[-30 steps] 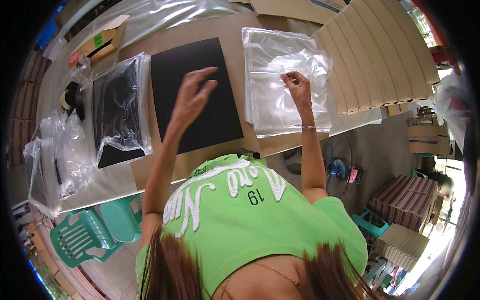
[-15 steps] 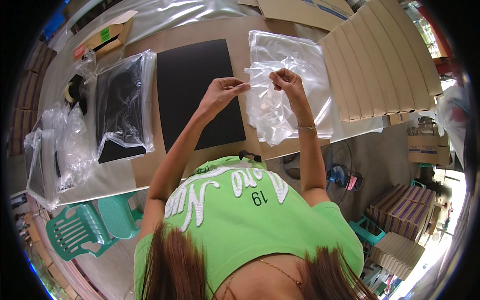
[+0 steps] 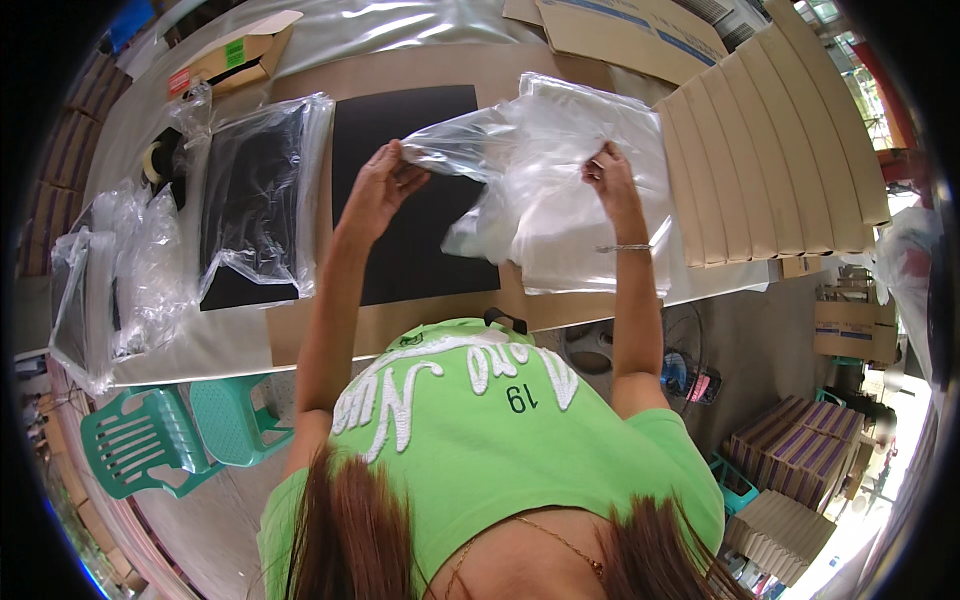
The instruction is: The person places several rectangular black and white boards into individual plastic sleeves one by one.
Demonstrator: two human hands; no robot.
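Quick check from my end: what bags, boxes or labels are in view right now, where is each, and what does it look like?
Clear plastic bag: held up between left hand and right hand, crumpled.
Stack of clear bags: flat on the table under it.
Bagged black sheet: left of the bare black sheet.
Small cardboard box: far left corner, brown, with green and red labels.
Flat cartons: right side, fanned, tan.

black sheet (image 3: 415, 200) open between hands, cartons (image 3: 770, 140) right
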